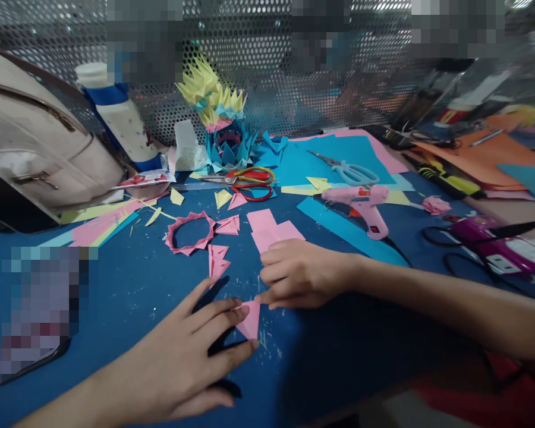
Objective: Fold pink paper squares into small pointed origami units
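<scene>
A small folded pink paper (250, 324) lies on the blue table. My left hand (191, 348) is spread, its fingertips resting on the left and lower edges of that paper. At the paper's upper right corner is the index fingertip of my right hand (305, 273), whose other fingers are curled; whether they pinch anything is hidden. Just beyond that hand lie flat pink paper pieces (262, 229). Up and to the left are a ring of folded pink points (191, 233) and small folded pink pieces (218, 261).
Red-and-yellow scissors (252, 178), blue scissors (354, 171) and a pink glue gun (368, 208) lie farther back. A blue and yellow paper model (227, 128) stands behind. A bag (40, 137) and bottle (122, 119) are left, a purple device (494, 244) right.
</scene>
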The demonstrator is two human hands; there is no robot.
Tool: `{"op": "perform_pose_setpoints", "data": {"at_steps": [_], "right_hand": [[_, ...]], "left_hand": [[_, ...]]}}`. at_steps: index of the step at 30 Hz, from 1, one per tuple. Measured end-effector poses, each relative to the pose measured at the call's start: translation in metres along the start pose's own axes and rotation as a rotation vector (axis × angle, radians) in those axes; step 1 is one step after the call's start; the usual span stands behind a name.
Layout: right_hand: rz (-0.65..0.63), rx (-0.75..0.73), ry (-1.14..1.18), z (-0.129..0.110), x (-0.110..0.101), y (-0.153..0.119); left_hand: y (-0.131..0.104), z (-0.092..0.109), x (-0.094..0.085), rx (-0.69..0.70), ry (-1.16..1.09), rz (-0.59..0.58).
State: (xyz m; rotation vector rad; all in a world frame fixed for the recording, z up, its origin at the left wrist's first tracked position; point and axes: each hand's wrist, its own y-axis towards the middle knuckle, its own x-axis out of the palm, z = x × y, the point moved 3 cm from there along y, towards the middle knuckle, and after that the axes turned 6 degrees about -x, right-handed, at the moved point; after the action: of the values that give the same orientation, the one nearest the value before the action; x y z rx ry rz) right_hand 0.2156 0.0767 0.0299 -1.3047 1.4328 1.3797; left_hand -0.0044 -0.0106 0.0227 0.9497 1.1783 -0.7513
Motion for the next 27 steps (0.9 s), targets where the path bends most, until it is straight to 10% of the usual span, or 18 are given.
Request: {"op": "perform_pose_setpoints", "data": {"at_steps": [12, 27], "right_hand": [[0.217, 0.231, 0.243, -0.005, 0.005, 0.007], [0.193, 0.429, 0.538, -0.024, 0.02, 0.023]], "left_hand": [[0.015, 0.006, 0.003, -0.008, 0.098, 0.343], [0.02, -0.006, -0.008, -0.16, -0.295, 0.256]]}}
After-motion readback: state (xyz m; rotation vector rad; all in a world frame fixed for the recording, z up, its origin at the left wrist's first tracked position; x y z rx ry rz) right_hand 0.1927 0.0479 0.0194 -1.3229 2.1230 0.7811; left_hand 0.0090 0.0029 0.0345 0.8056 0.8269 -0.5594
